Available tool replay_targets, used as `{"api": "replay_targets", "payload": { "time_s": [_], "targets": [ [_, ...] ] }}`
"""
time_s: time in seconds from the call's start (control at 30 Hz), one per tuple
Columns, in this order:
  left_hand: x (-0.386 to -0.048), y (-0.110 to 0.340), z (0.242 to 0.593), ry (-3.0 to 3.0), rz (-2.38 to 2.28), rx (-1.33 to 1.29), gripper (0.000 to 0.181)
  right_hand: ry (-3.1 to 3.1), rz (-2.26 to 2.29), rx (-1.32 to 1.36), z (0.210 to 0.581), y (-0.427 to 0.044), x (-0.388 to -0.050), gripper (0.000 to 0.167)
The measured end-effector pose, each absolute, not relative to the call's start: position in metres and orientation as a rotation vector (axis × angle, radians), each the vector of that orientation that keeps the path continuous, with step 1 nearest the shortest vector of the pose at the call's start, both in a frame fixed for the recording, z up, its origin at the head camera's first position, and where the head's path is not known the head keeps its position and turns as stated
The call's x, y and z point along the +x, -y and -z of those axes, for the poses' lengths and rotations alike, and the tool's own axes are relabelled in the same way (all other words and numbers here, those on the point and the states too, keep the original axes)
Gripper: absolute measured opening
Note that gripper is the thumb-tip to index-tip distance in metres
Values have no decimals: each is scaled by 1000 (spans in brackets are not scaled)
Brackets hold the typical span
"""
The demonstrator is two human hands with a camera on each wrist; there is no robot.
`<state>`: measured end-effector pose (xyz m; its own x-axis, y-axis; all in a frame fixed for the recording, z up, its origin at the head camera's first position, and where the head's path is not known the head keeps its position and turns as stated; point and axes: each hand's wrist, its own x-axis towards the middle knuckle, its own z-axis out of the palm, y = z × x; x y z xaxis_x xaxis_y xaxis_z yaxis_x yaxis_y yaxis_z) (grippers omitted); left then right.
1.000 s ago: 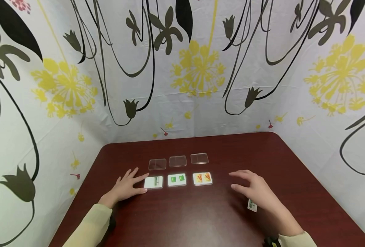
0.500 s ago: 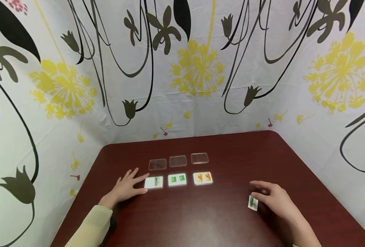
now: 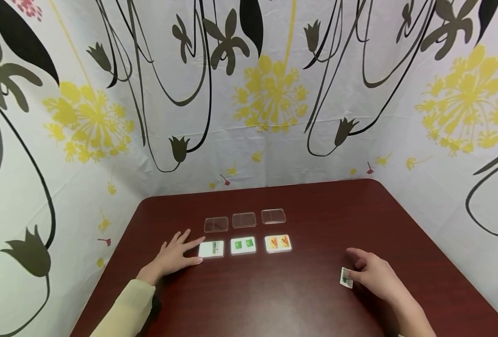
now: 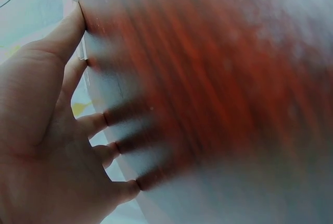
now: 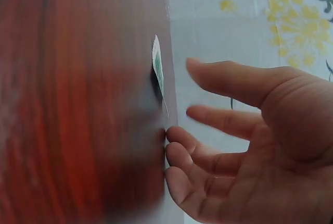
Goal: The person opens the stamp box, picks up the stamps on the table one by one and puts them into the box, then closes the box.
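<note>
Probably at the pick-up step with the right hand point(image 3: 374, 277) — thumb and index parted, not pinching yet, at the small printed card point(image 3: 344, 282) off right on the table point(image 3: 291, 295). With left hand point(image 3: 171, 255) splayed by the leftmost case point(image 3: 206, 250). Likely needs an edge pinch next.

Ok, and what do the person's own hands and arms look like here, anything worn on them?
The left hand and right hand are both ungloved, with no rings visible. On the left, a long, plain, pale-yellow sleeve reaches the wrist; a dark object shows beside it, too shadowed to identify. On the right, too little clothing shows to describe.
</note>
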<state>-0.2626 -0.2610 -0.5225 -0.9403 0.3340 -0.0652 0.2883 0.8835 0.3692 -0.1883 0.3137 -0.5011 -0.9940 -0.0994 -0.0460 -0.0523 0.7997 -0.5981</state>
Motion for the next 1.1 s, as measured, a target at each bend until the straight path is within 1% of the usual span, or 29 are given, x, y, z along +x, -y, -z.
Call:
{"api": "replay_targets", "payload": {
  "time_s": [0.1,0.2,0.33,0.73,1.1],
  "targets": [
    [-262,261,522,-2920,-550,485,75,-2957,851,-167,501,-308,-191,83],
    [-263,261,521,-2920,-564,483,75,-3002,735,-195,499,-302,-194,83],
    [-264,261,521,-2918,-574,481,75,-3000,679,-196,499,-296,-197,71],
    [-260,259,520,-2887,-586,466,75,-3013,805,-143,501,-287,-190,33],
    [-262,260,521,-2882,-578,468,74,-3029,801,-170,501,-284,-194,23]
  ]
}}
